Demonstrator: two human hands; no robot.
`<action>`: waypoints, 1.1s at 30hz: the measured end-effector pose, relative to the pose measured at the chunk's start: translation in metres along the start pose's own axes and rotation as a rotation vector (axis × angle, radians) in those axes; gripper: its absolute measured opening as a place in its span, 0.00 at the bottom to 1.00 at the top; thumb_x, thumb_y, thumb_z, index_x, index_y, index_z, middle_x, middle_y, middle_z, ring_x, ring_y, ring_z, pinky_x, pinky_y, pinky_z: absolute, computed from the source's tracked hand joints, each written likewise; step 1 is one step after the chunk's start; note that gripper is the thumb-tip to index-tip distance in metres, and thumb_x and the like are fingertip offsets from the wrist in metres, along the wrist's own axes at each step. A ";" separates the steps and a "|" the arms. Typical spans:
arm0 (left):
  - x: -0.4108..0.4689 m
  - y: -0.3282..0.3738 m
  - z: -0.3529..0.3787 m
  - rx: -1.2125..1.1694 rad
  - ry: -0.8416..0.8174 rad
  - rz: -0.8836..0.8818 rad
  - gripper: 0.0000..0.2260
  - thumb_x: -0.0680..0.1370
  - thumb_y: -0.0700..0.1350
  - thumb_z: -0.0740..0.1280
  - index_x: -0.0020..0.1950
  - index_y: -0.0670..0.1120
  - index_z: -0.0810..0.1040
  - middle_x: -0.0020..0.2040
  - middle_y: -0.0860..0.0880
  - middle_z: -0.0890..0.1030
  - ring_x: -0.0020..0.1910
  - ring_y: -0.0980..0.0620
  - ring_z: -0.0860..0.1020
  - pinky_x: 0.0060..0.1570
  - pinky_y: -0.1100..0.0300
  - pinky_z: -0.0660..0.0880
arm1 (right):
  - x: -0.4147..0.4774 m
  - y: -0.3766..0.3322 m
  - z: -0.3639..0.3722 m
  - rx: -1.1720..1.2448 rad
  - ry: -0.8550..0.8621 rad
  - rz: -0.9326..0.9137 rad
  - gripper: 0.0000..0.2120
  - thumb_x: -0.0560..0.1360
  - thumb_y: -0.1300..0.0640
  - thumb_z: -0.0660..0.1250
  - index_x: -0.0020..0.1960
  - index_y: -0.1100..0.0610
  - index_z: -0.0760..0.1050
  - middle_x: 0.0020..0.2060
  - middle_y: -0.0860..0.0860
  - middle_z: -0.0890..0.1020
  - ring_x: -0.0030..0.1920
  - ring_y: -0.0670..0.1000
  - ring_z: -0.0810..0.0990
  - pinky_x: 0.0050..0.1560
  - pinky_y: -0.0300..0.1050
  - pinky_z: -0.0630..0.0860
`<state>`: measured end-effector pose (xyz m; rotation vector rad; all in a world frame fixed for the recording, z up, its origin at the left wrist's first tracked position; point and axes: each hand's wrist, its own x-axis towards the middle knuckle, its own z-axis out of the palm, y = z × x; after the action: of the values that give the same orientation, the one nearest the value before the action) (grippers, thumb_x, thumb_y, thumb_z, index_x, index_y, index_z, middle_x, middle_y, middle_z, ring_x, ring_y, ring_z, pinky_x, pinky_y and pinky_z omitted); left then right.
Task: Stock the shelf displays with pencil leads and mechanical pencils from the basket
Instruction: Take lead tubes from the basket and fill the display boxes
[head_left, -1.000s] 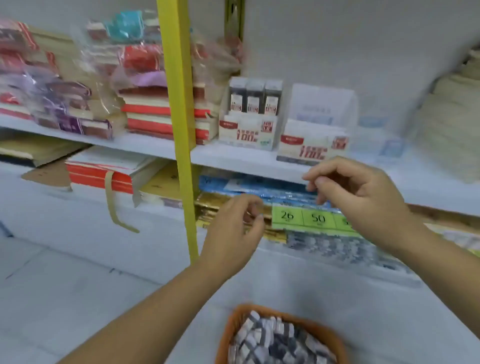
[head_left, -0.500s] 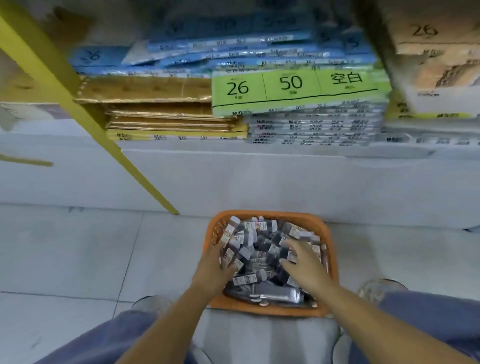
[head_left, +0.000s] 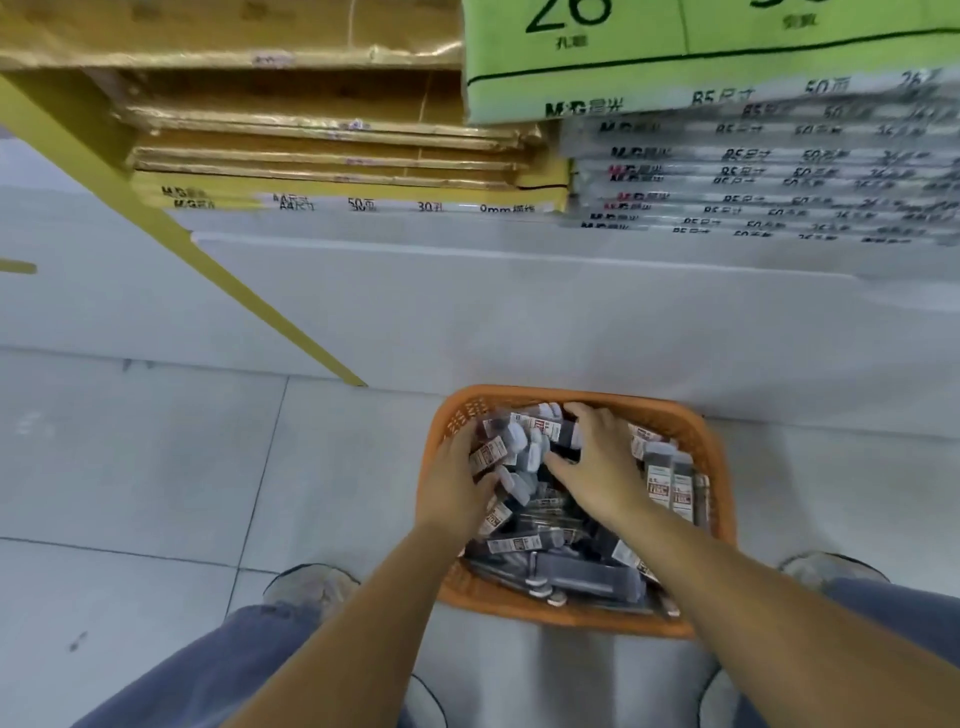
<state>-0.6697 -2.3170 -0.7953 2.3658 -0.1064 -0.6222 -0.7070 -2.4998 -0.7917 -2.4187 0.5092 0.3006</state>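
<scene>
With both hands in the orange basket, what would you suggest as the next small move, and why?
Probably close the right hand on a few pencil lead cases and lift them: its fingers lie spread on the pile in the orange basket, while the left hand seems to grip several.

Both hands have dropped from the shelf into the basket (head_left: 714, 467). The left hand (head_left: 457, 480) has since shifted forward and curls round pencil lead cases (head_left: 491, 452). The right hand (head_left: 602, 467) now lies spread farther forward.
</scene>
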 end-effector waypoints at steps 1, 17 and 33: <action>0.001 -0.001 0.001 0.015 0.007 -0.002 0.32 0.75 0.43 0.74 0.77 0.49 0.66 0.70 0.49 0.75 0.69 0.49 0.72 0.71 0.51 0.69 | 0.000 0.000 0.001 0.016 -0.027 -0.008 0.29 0.74 0.50 0.69 0.72 0.53 0.63 0.62 0.53 0.67 0.65 0.53 0.65 0.64 0.44 0.65; -0.008 -0.008 0.000 -0.049 -0.054 -0.019 0.27 0.75 0.46 0.76 0.72 0.47 0.72 0.65 0.49 0.73 0.58 0.51 0.74 0.65 0.54 0.73 | -0.003 -0.008 0.015 0.049 -0.075 0.034 0.33 0.69 0.48 0.75 0.68 0.50 0.63 0.60 0.48 0.76 0.57 0.50 0.76 0.51 0.48 0.76; -0.021 -0.015 0.010 -0.091 -0.062 -0.061 0.29 0.68 0.51 0.80 0.66 0.51 0.72 0.58 0.58 0.70 0.55 0.59 0.71 0.57 0.63 0.68 | 0.003 -0.012 -0.001 -0.034 -0.274 -0.013 0.30 0.70 0.46 0.73 0.68 0.42 0.66 0.61 0.48 0.75 0.62 0.51 0.72 0.51 0.47 0.70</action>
<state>-0.6940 -2.3069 -0.8032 2.2699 -0.0332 -0.7154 -0.6991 -2.4925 -0.7850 -2.3626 0.3668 0.6280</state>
